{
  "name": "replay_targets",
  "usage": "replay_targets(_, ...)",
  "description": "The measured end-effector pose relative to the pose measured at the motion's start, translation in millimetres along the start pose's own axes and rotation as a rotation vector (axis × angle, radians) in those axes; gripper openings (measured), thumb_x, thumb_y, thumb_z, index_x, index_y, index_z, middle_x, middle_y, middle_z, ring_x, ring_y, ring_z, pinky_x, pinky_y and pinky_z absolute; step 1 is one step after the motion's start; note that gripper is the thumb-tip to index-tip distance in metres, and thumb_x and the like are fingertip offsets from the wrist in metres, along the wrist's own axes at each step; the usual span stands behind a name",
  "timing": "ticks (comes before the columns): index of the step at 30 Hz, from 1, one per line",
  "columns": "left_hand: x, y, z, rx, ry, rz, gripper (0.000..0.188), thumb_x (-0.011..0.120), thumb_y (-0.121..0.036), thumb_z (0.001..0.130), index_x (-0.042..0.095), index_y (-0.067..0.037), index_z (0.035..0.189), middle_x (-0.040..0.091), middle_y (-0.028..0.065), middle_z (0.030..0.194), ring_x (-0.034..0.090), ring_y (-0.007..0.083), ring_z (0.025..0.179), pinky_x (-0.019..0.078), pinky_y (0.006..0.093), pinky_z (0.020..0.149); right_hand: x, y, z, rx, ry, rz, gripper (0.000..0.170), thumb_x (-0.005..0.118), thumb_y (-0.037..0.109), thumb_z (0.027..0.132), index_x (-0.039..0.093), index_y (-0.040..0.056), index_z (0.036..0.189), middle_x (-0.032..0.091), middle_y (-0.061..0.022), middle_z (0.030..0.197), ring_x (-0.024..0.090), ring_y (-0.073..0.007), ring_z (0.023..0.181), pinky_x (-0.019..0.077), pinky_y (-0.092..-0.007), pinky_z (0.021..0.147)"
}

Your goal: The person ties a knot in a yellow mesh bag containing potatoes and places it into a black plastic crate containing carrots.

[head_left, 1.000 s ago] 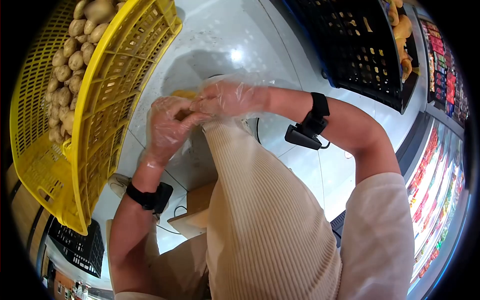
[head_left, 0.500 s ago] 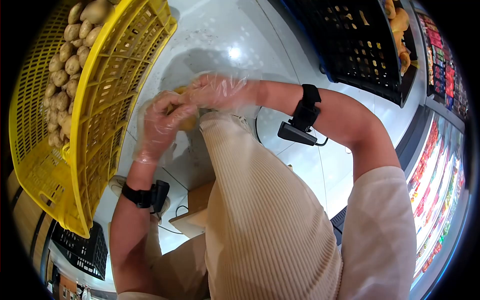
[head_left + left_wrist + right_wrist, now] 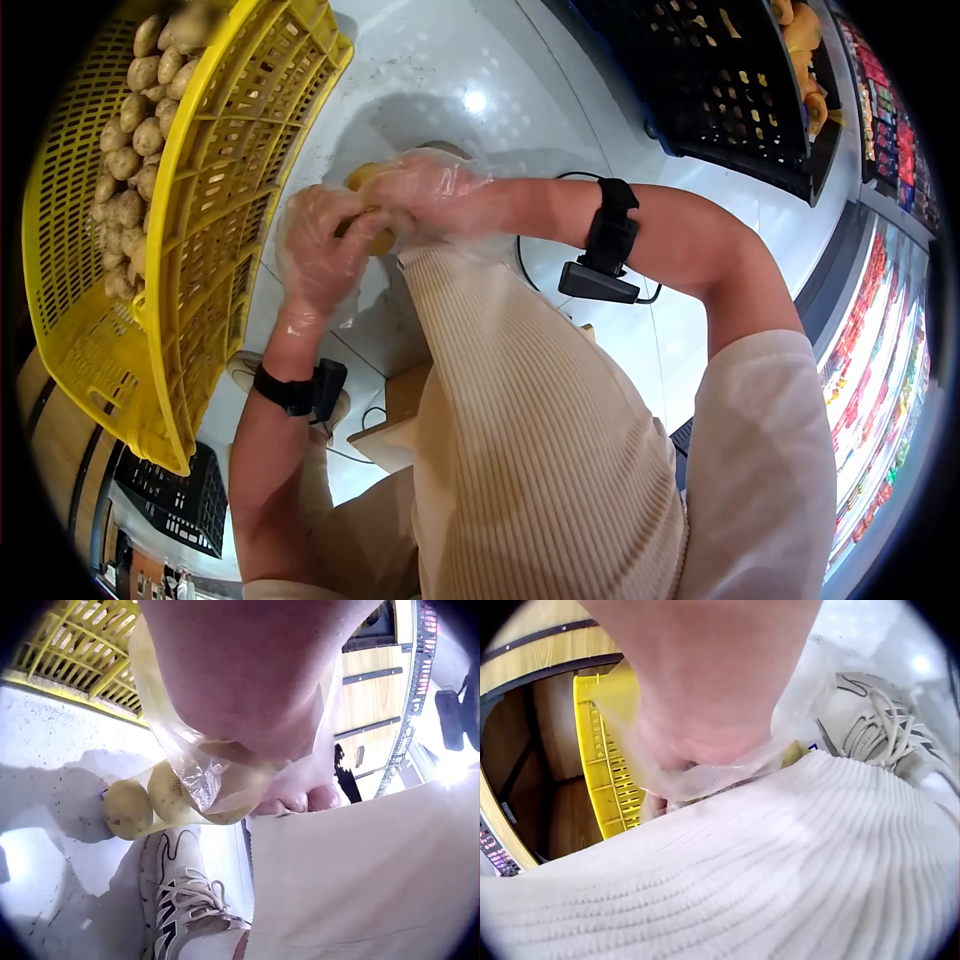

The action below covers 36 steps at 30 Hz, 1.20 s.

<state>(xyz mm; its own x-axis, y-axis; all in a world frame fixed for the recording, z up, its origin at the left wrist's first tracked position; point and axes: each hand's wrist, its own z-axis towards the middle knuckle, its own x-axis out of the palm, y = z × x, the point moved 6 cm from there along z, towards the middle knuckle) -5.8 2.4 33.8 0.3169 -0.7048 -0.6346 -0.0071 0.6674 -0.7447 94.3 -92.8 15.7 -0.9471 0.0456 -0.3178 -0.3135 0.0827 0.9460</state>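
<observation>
Both hands wear loose clear plastic gloves and meet in front of the knee in the head view. My left hand [image 3: 322, 245] has its fingers and thumb curled together at the gathered top of a bag of potatoes [image 3: 166, 793]. Beside it, the right hand [image 3: 428, 190] pinches at the same spot, its fingertips mostly hidden. In the left wrist view the yellowish potatoes hang below the glove in thin see-through wrapping. Only small yellow parts of them show between the hands in the head view.
A yellow slatted crate [image 3: 215, 200] with many loose potatoes [image 3: 130, 160] stands at the left. At the upper right is a black crate [image 3: 715, 85] beside orange-tan produce [image 3: 803, 45]. The trousered knee [image 3: 520, 380] lies just under the hands; a shoe [image 3: 184, 889] is on the floor.
Both hands have shifted slightly left, staying together at the bag's top. More of the yellow potatoes now shows beneath and between them.
</observation>
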Motion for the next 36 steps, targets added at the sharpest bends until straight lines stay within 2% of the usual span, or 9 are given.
replay_targets(3,-2.7,-5.1,1.0,-0.008,-0.061,-0.097,0.018,0.075,-0.021,0.089,0.067,-0.005,0.089,0.064,0.0077,0.081,0.062,0.0218,0.076,0.0479,0.0326,0.072,6.9,-8.1,2.3,0.086,0.026,-0.069,0.014,0.061,0.017,0.086,0.066,0.0062,0.093,0.066,-0.0163,0.091,0.064,-0.0368,0.087,0.0503,-0.0422,0.075)
replay_targets(5,2.3,5.3,-1.3,-0.347,0.035,-0.359,0.025,0.073,-0.029,0.093,0.066,-0.005,0.089,0.063,0.0077,0.081,0.06,0.0178,0.073,0.0483,0.0319,0.071,9.1,-18.2,0.5,0.206,0.029,-0.024,0.012,0.061,0.017,0.085,0.065,0.0065,0.089,0.066,-0.0156,0.088,0.064,-0.036,0.084,0.0501,-0.0417,0.074)
replay_targets(8,12.1,18.1,-6.9,-0.515,0.057,-0.461,0.032,0.068,-0.034,0.097,0.066,-0.003,0.088,0.061,0.005,0.078,0.053,0.0113,0.07,0.0452,0.0276,0.065,10.1,-25.5,-1.6,0.259,0.073,0.122,0.012,0.061,0.018,0.084,0.061,0.0059,0.082,0.064,-0.0158,0.084,0.062,-0.0354,0.079,0.0495,-0.0416,0.073)
replay_targets(11,16.9,19.3,-7.2,-0.563,0.09,-0.542,0.031,0.062,-0.031,0.102,0.061,-0.003,0.088,0.054,-0.0026,0.08,0.046,0.0085,0.077,0.0416,0.0264,0.072,11.2,-27.8,0.6,0.195,0.038,0.213,0.018,0.058,0.02,0.09,0.056,0.0064,0.079,0.051,-0.0043,0.069,0.045,-0.0177,0.063,0.0403,-0.0324,0.061)
replay_targets(13,23.5,33.3,-12.5,-0.562,0.09,-0.614,0.029,0.062,-0.03,0.102,0.06,-0.004,0.089,0.053,-0.0025,0.082,0.045,0.0082,0.08,0.0403,0.0254,0.074,8.7,-21.8,3.8,0.017,-0.104,-0.077,0.02,0.053,0.019,0.092,0.055,0.0063,0.077,0.052,-0.0046,0.07,0.046,-0.0182,0.064,0.0408,-0.0333,0.061)
replay_targets(17,20.1,35.1,-9.6,-0.536,0.015,-0.624,0.027,0.064,-0.025,0.099,0.062,-0.004,0.082,0.055,0.0002,0.076,0.047,0.009,0.071,0.0414,0.0257,0.067,5.0,-16.1,4.5,0.02,-0.104,-0.026,0.021,0.052,0.019,0.092,0.056,0.0066,0.076,0.053,-0.0041,0.071,0.047,-0.0185,0.065,0.041,-0.0344,0.061)
replay_targets(22,20.8,40.5,-10.4,-0.503,0.049,-0.616,0.028,0.062,-0.025,0.1,0.06,-0.003,0.083,0.054,0.0007,0.078,0.047,0.01,0.075,0.0415,0.0259,0.071,18.2,-29.3,0.4,0.388,-0.076,0.555,0.025,0.053,0.021,0.093,0.055,0.0072,0.072,0.051,-0.0017,0.07,0.046,-0.0146,0.067,0.0401,-0.0321,0.063)
replay_targets(29,17.7,39.0,-3.5,-0.499,0.106,-0.666,0.023,0.058,-0.021,0.1,0.058,-0.003,0.084,0.052,0.0004,0.082,0.046,0.009,0.08,0.0406,0.0244,0.076,18.4,-38.6,11.1,0.333,-0.102,0.378,0.029,0.053,0.024,0.09,0.051,0.0092,0.065,0.047,-0.0002,0.069,0.041,-0.0117,0.066,0.0353,-0.0285,0.061)
replay_targets(36,21.5,51.0,-8.4,-0.428,0.135,-0.708,0.02,0.06,-0.018,0.099,0.057,-0.005,0.084,0.052,-0.0007,0.084,0.046,0.0078,0.083,0.0406,0.0243,0.077,12.7,-13.4,10.0,0.465,-0.063,0.69,0.026,0.054,0.024,0.091,0.052,0.0088,0.07,0.046,0.0017,0.069,0.039,-0.0121,0.064,0.0332,-0.0288,0.059)
